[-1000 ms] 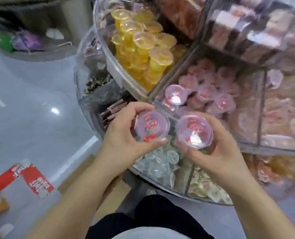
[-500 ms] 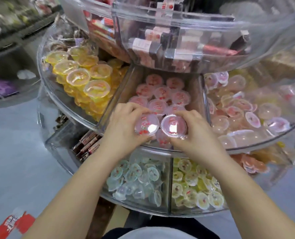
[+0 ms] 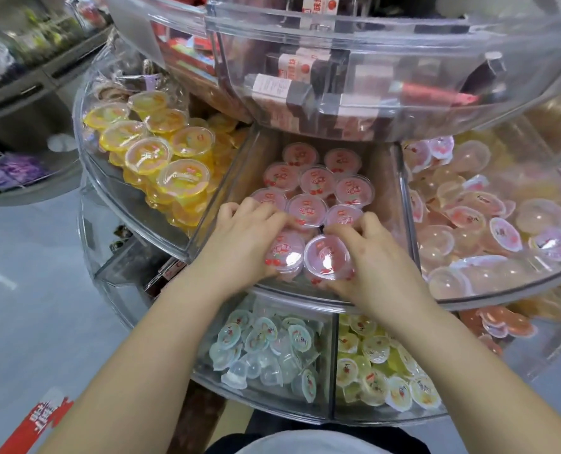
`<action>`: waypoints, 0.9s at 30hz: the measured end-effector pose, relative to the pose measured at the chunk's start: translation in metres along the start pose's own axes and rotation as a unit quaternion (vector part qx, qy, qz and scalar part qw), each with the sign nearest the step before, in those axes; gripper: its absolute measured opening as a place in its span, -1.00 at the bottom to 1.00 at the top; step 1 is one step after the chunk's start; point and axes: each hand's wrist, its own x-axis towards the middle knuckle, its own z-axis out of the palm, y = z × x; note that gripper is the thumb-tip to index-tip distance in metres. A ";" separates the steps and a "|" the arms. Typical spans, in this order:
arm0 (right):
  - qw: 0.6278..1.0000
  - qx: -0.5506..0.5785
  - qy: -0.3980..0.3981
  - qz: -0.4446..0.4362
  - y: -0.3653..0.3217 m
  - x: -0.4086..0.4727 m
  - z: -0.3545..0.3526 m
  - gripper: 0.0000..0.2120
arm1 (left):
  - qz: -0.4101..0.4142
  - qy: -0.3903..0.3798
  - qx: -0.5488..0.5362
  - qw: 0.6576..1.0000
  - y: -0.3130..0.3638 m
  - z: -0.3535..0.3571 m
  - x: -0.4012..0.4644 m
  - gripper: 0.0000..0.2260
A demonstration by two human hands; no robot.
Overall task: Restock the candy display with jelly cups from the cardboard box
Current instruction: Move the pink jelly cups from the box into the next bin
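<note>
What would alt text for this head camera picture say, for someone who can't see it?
Two bare hands, left hand and right hand, each set a pink lidded jelly cup into the middle compartment of a clear tiered plastic candy display, among matching pink cups, with yellow jelly cups in the compartment to the left.

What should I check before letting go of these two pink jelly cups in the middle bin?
1. Left hand on its pink cup: ok.
2. Right hand on its pink cup: ok.
3. Both cups inside the middle bin, among pink ones: ok.
4. Lids facing up: ok.
5. Cups resting on something beneath: cannot tell.
6. Front wall high enough to stop them: cannot tell.
</note>
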 end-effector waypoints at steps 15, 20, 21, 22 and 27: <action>0.988 0.051 -0.099 -0.102 0.008 0.014 -0.015 -0.30 | 0.025 0.015 -0.074 0.997 -0.009 -0.005 -0.006 -0.47; 0.993 0.050 -0.081 -0.070 0.006 0.020 -0.012 -0.33 | 0.034 0.013 -0.094 0.995 -0.009 -0.003 -0.001 -0.51; 0.993 0.055 -0.082 -0.061 0.005 0.021 -0.011 -0.33 | 0.037 0.012 -0.094 0.995 -0.010 -0.003 0.000 -0.52; 0.993 0.061 -0.084 -0.054 0.005 0.021 -0.011 -0.33 | 0.040 0.012 -0.096 0.995 -0.010 -0.003 0.000 -0.53; 0.989 0.099 -0.105 -0.032 0.008 0.021 -0.013 -0.26 | 0.051 0.026 -0.116 0.992 -0.011 -0.004 -0.005 -0.56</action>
